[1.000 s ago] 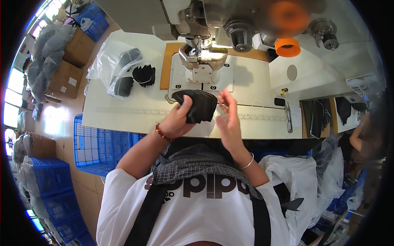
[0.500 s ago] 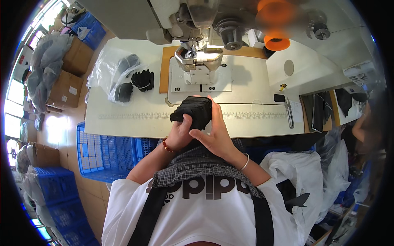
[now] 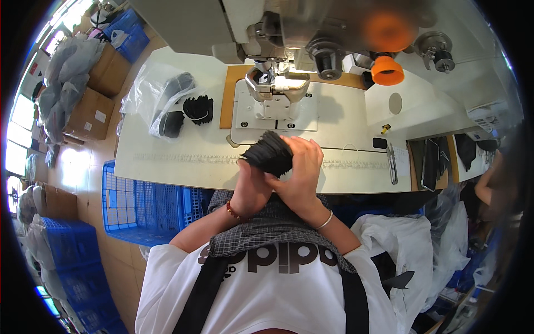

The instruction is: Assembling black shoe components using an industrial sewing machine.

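Both hands clasp a thick stack of black fabric pieces, held above the front edge of the white sewing table. My left hand grips the stack from below and the left. My right hand wraps over its right side. Behind the stack stands the sewing machine with its lit needle area and white plate.
A clear plastic bag with black pieces and a loose black bundle lie on the table's left. An orange cone sits at the back right. A blue crate stands left of my lap, cardboard boxes beyond it. Another person's arm shows at the right edge.
My hands have closed together around the black stack and drawn it nearer to me; the right hand, open beside it a second ago, now clasps it.
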`<state>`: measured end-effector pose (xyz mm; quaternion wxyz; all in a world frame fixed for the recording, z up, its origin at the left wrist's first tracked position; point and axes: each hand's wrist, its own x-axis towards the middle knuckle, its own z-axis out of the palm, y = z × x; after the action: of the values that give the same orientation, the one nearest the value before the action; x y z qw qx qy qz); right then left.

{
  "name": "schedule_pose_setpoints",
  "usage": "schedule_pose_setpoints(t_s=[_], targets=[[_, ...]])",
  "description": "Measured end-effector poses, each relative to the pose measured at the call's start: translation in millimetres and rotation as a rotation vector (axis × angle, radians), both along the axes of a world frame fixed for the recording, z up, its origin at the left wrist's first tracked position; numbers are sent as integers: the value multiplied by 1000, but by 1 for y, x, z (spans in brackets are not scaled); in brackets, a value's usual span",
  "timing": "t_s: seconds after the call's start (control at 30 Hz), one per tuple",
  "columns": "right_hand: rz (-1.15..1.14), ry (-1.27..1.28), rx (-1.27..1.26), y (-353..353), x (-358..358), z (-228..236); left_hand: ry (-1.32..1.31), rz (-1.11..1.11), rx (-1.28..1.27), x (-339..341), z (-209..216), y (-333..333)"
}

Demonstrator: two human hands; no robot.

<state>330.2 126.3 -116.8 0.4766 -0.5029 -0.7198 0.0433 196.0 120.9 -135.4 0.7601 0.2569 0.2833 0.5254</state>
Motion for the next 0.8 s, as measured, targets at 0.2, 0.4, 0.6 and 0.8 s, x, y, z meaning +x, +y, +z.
schedule_pose_setpoints(t_s=[0.2,0.4,0.6,0.8], targets=[[93,-16,-22,-18,-12,9,-246,-70,85,-7,7,7],[255,-94,-195,-20,3,16,-349,-125,-234,-37,7,13],[416,165,-476,-16,15,17,-392,-249,-458,-38,0,4],[417,149,-516,-21,18,26,-367,-253,-412,-35,0,5]])
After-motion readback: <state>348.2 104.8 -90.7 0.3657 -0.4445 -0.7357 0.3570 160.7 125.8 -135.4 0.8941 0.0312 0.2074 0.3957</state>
